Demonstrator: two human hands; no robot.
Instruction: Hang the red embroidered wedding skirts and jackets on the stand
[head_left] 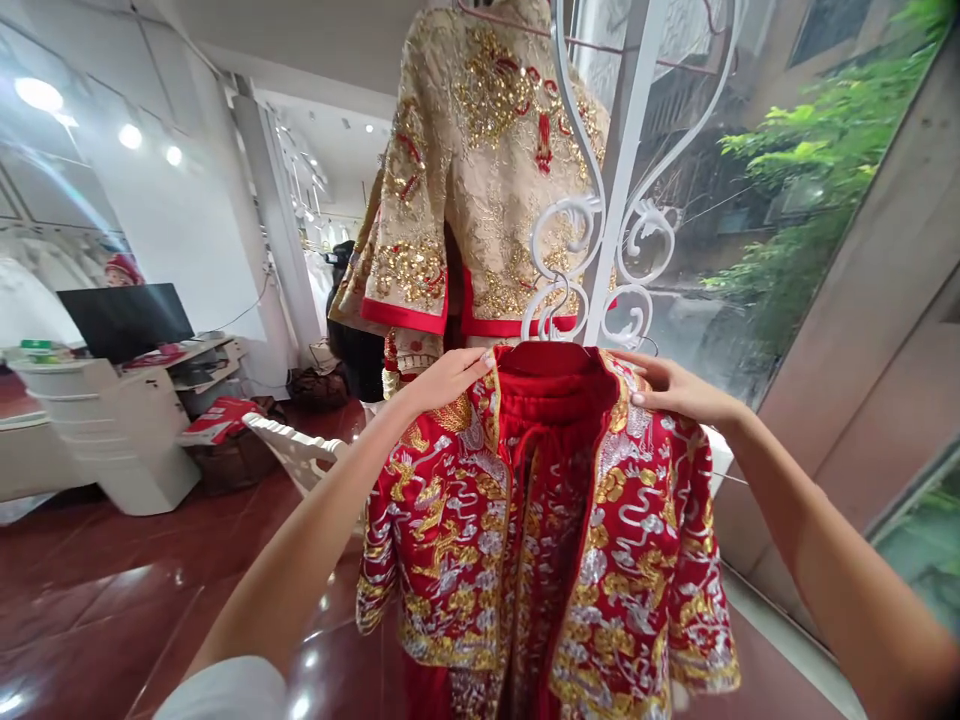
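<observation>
A red jacket [450, 520] embroidered in gold and silver hangs open at the front before me. Inside it shows a red gathered waistband [551, 400] with a tied cord, above embroidered red cloth. My left hand [459, 378] grips the jacket at the collar and shoulder on the left. On the other shoulder, my right hand [679, 388] has its thumb in front and its fingers partly hidden behind the cloth. A hanger hook [553, 300] rises above the collar against a white scrolled metal stand [611, 200].
Behind hangs a cream-gold jacket [495, 190] with red trim. A white chair [292, 455] stands left, near a desk [135, 420] with a black monitor [126, 318]. A large window [697, 200] is at the right. A dark-haired person [346, 350] is partly hidden behind the garments.
</observation>
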